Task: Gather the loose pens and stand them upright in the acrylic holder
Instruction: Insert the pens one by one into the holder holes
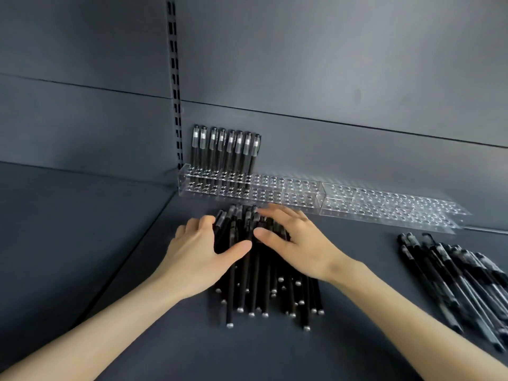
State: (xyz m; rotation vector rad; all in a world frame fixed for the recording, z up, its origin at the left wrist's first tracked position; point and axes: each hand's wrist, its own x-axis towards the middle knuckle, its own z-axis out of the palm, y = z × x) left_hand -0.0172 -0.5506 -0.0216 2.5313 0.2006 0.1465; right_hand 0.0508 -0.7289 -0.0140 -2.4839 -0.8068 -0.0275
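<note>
A pile of loose black pens (258, 281) lies on the dark shelf, caps pointing away from me. My left hand (200, 251) cups the pile's left side, fingers curled round the outer pens and thumb laid across them. My right hand (291, 240) rests flat on the pile's upper right part with its fingers stretched out. Just behind the pile, against the back wall, stands the clear acrylic holder (275, 188). Several pens (225, 147) stand upright in its left end; its other holes are empty.
A second clear acrylic holder (390, 209) continues the row to the right. Another heap of black pens (456, 281) lies at the right edge of the shelf. A slotted upright (176, 105) runs up the grey back wall.
</note>
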